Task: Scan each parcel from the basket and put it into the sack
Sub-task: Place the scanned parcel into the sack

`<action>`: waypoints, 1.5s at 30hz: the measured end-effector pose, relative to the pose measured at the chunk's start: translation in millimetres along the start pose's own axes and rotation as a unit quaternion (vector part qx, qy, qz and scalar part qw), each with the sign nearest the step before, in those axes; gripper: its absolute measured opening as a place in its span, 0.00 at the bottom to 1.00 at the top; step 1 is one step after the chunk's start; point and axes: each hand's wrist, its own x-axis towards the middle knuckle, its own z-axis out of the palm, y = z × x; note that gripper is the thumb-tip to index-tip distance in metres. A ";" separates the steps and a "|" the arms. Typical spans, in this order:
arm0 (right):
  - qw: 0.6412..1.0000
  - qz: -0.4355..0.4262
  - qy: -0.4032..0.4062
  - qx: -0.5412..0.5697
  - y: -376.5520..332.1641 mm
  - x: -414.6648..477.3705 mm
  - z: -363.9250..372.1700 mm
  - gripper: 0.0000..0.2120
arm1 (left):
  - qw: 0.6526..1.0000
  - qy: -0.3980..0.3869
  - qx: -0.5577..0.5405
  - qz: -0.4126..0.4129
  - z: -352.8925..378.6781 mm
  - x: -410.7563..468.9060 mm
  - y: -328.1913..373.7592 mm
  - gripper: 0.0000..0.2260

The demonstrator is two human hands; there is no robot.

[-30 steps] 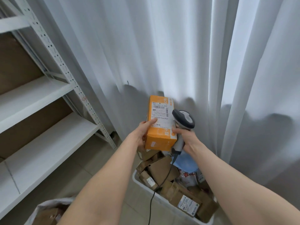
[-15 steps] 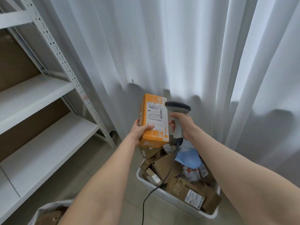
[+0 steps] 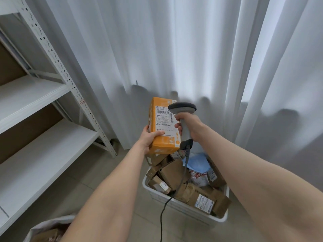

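Head view: my left hand gripped the orange parcel, my right hand clutched the scanner (the basket remained full, the sack held few).

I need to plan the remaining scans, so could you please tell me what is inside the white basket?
The white basket holds brown cardboard parcels and a blue bag; whatever lies underneath them is covered.

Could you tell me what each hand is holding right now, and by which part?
Left hand grips the orange parcel by its lower left corner; right hand holds the scanner by its handle.
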 end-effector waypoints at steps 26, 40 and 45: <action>0.997 0.012 -0.056 -0.056 -14.4 -25.1 18.3 0.07 | 1.000 0.016 -0.014 0.012 -25.0 -17.3 -6.8 0.38; 0.994 0.015 -0.083 -0.066 -17.4 -28.1 36.3 0.06 | 0.999 0.041 -0.028 0.014 -42.0 -18.4 -1.5 0.38; 0.995 0.021 -0.078 -0.052 -5.6 -18.1 56.4 0.08 | 0.997 0.057 -0.041 0.018 -64.1 -22.2 -5.1 0.39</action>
